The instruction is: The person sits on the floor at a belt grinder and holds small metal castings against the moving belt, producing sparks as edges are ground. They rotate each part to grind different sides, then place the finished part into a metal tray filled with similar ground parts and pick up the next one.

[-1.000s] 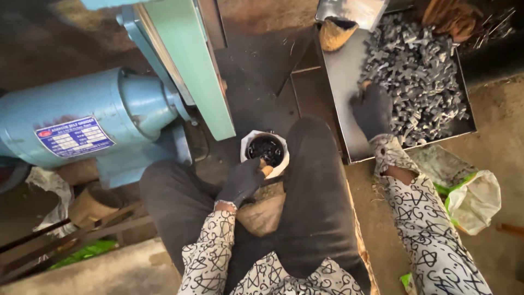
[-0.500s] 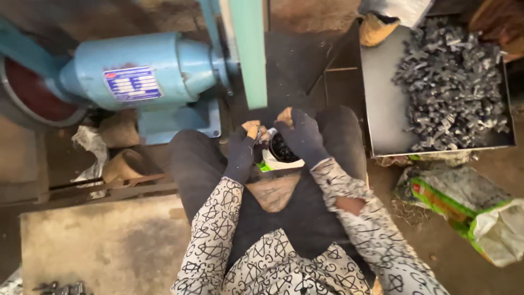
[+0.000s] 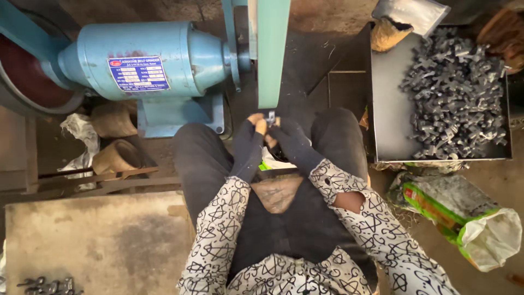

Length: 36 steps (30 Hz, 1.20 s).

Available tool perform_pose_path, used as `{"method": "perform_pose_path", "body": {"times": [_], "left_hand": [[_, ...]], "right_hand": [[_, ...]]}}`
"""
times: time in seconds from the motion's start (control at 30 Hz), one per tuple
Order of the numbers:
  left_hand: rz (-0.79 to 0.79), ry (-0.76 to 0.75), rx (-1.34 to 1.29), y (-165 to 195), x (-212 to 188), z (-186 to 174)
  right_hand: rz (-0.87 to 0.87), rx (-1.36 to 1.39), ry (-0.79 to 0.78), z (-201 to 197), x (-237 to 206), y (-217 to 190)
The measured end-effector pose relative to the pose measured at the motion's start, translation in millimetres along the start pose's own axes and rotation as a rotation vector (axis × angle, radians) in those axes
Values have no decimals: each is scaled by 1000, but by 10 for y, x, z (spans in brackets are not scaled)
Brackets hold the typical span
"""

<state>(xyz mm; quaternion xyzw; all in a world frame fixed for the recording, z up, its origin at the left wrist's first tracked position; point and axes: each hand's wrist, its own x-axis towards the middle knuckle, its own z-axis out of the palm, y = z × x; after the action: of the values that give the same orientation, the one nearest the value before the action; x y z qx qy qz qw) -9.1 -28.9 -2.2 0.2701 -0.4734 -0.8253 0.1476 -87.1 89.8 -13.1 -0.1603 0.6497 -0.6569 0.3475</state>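
The small metal piece (image 3: pixel 271 117) pinched between the gloved left hand (image 3: pixel 252 127) and right hand (image 3: pixel 284 133) was too small to make out, the white cup (image 3: pixel 271 161) lay mostly hidden beneath the wrists, and the green belt (image 3: pixel 272 49) ran off the far edge

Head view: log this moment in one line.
left hand + right hand: gloved, pressing small metal part to green grinder belt | tray of metal parts: right

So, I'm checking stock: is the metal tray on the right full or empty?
Partly full. The tray holds a heap of grey metal pieces on its right side, while its left part lies bare.
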Motion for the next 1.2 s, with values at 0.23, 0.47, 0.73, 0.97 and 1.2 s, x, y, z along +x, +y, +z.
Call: {"method": "perform_pose_path", "body": {"times": [0.23,0.47,0.73,0.97,1.2], "left_hand": [[145,35,499,60,68,-15],[188,49,474,-37,151,-43],[241,-92,487,-18,114,-40],[315,96,819,-75,136,79],[248,-31,862,-95,149,-8]], "right_hand": [[-30,-387,76,-43,111,-19],[109,-194,-23,-73,136,-139],[-71,-401,-6,-212,75,-263],[-186,-551,8,-313,183,-141],[-350,-622,78,-380,150,-53]]}}
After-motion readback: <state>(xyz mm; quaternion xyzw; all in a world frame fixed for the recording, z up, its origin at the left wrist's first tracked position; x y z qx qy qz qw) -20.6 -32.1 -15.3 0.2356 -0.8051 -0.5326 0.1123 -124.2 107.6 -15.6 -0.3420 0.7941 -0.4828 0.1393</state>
